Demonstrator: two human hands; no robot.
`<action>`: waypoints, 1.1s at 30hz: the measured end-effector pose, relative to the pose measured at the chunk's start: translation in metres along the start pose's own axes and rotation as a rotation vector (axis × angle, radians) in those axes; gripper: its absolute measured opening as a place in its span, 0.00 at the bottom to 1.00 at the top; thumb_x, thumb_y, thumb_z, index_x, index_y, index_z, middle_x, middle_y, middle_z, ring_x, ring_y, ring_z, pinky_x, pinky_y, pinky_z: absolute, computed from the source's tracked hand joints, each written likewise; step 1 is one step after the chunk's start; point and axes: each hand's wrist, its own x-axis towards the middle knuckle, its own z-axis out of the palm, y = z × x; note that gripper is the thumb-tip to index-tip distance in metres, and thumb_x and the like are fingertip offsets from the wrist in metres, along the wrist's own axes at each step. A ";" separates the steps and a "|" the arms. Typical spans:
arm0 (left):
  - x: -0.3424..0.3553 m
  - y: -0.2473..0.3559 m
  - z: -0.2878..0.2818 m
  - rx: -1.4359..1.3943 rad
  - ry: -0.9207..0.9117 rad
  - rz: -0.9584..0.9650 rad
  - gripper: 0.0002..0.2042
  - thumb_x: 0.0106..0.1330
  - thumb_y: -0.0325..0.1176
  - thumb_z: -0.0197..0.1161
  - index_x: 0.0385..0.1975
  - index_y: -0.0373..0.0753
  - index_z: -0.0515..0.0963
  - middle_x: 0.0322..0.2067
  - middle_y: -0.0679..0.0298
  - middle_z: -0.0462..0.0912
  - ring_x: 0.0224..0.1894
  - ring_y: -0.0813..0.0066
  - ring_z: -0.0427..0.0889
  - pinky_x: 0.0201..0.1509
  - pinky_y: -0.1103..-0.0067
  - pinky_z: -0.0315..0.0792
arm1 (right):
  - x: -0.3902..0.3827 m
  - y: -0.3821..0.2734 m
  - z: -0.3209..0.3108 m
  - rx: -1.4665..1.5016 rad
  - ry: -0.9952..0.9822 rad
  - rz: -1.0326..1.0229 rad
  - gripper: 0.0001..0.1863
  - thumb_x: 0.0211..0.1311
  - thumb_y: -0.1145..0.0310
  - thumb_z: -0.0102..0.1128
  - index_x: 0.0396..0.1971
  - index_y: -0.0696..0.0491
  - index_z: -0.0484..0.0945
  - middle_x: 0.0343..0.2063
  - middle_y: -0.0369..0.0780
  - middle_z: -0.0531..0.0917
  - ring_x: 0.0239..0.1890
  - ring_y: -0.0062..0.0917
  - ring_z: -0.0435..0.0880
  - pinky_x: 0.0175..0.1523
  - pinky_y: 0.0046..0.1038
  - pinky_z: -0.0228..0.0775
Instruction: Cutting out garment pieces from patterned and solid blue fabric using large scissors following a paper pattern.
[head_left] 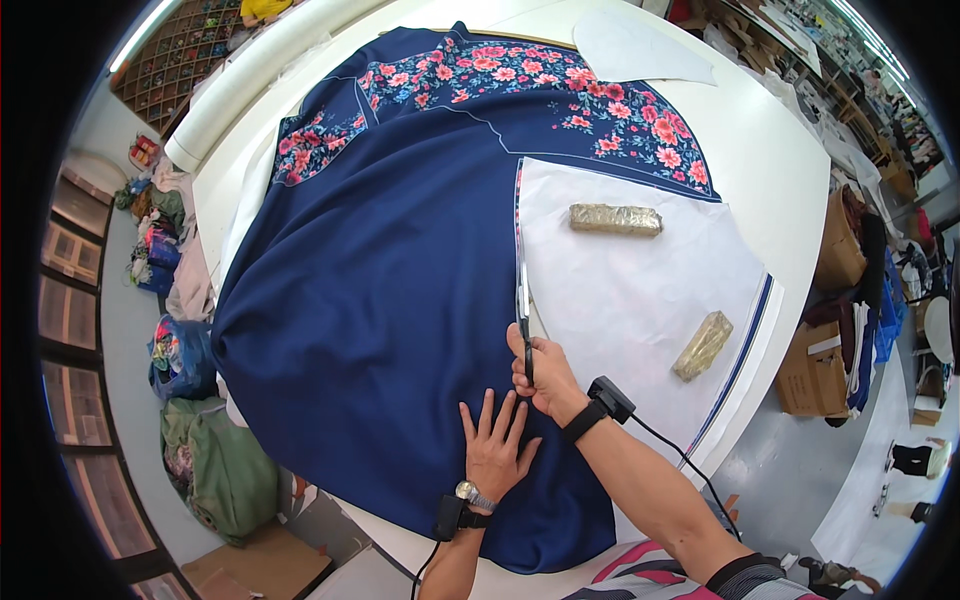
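Observation:
My right hand (542,376) is wrapped round the black handles of a pair of scissors (523,290). Their long blades point away from me along the edge between navy fabric (380,270) and a white paper pattern piece (620,290). With fingers spread, my left hand (494,447) lies flat on the navy fabric, just left of and nearer than the scissors. Pink flowers and blue leaves are printed on the fabric's far part (490,75). Two wrapped, brownish bar-shaped weights, one farther off (615,220) and one nearer at the right (703,346), rest on the paper.
Everything lies on a large white table (770,170). A white roll (240,85) runs along its far left, and another paper piece (640,48) lies at the back. Cloth-filled bags (215,465) stand on the left floor, cardboard boxes (812,370) at the right. A black cable (690,462) trails from my right wrist.

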 end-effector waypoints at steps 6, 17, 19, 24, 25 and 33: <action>0.000 0.000 -0.001 -0.005 0.006 -0.001 0.33 0.64 0.45 0.73 0.68 0.39 0.76 0.73 0.54 0.71 0.80 0.42 0.59 0.78 0.32 0.43 | 0.004 -0.004 0.007 0.006 0.019 0.003 0.29 0.66 0.41 0.73 0.29 0.50 0.67 0.16 0.29 0.67 0.14 0.13 0.67 0.17 0.18 0.53; 0.086 -0.026 -0.079 -0.177 0.344 -0.080 0.14 0.65 0.20 0.67 0.51 0.33 0.84 0.50 0.51 0.88 0.53 0.51 0.87 0.60 0.63 0.80 | 0.001 -0.008 0.004 0.046 -0.025 0.049 0.31 0.65 0.37 0.71 0.30 0.47 0.65 0.15 0.28 0.66 0.14 0.12 0.66 0.18 0.18 0.53; 0.125 -0.049 -0.085 -0.160 0.394 -0.040 0.13 0.67 0.21 0.66 0.51 0.33 0.84 0.51 0.53 0.88 0.52 0.52 0.87 0.58 0.63 0.80 | 0.000 -0.009 -0.001 0.040 -0.022 0.062 0.31 0.65 0.36 0.71 0.30 0.46 0.65 0.15 0.28 0.66 0.14 0.12 0.66 0.18 0.18 0.53; 0.161 -0.077 -0.076 -0.072 0.346 0.006 0.12 0.69 0.24 0.66 0.51 0.34 0.84 0.51 0.55 0.87 0.52 0.53 0.85 0.58 0.64 0.79 | -0.025 -0.007 -0.001 0.031 -0.058 0.126 0.31 0.65 0.34 0.69 0.30 0.46 0.66 0.16 0.28 0.67 0.14 0.12 0.66 0.19 0.18 0.54; 0.163 -0.077 -0.070 -0.058 0.317 0.014 0.12 0.70 0.25 0.65 0.51 0.33 0.84 0.51 0.56 0.87 0.52 0.53 0.85 0.58 0.64 0.78 | -0.030 -0.007 -0.005 0.034 -0.059 0.125 0.31 0.65 0.34 0.69 0.30 0.46 0.66 0.16 0.28 0.67 0.14 0.12 0.66 0.19 0.18 0.54; 0.101 -0.033 -0.037 -0.038 0.248 -0.097 0.13 0.68 0.25 0.68 0.51 0.34 0.85 0.53 0.56 0.87 0.55 0.54 0.84 0.62 0.63 0.76 | -0.111 -0.007 -0.056 0.039 -0.183 0.261 0.25 0.74 0.43 0.65 0.31 0.46 0.66 0.16 0.27 0.65 0.14 0.12 0.64 0.19 0.18 0.52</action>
